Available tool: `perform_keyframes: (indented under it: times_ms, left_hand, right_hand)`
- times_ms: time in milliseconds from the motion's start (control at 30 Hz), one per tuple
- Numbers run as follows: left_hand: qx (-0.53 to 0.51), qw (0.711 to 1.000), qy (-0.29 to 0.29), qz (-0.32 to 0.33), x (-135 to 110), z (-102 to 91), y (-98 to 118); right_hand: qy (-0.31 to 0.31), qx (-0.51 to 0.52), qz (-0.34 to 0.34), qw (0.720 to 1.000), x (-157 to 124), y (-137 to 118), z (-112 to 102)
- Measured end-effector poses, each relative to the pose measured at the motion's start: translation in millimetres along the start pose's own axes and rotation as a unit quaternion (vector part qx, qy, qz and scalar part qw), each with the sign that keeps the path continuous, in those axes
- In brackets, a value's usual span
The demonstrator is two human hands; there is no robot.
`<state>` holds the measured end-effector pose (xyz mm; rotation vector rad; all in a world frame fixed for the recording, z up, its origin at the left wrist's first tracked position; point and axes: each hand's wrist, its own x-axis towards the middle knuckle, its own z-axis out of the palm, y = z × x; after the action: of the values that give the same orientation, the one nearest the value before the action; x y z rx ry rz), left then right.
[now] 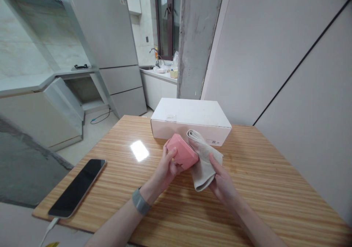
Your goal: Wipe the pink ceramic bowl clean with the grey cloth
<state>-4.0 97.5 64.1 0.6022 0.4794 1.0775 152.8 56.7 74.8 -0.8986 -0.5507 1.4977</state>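
Observation:
A pink box-like object with bevelled edges is gripped in my left hand, the thumb lying across its near face. I cannot make out exactly what kind of thing it is. My right hand holds a folded grey-beige cloth, thumb on top and the other fingers mostly hidden behind it. The cloth's left side meets the right end of the pink object. Both are held above the wooden table, in front of a white box.
Behind my hands the closed white cardboard box stands on the wooden table. A phone with a charging cable lies at the left edge. A white wall borders the right side; a fridge stands beyond.

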Motion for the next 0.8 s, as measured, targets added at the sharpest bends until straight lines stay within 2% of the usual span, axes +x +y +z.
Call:
perform_keyframes:
  times_ms: [133,300,533,667,800]
  left_hand:
    - [-0.022,0.999,-0.015,-0.027,0,1.9,1]
    - [-0.050,0.996,0.008,-0.076,1,1.3,0]
    - [0.035,0.999,-0.009,0.004,-2,4.3,-2]
    - [0.067,0.997,0.010,0.045,1,-0.1,-6]
    - [0.044,0.998,0.009,0.032,4,-4.6,-9]
  right_hand:
    - [-0.004,-0.017,-0.013,1.000,1,-1,-3]
    - [0.007,-0.027,-0.017,0.999,7,-1,-7]
    - [0.040,0.031,0.030,0.998,3,-5,0]
    - [0.028,0.023,0.006,0.999,-1,-8,0]
    - [-0.010,0.016,-0.026,0.999,-2,-9,-2]
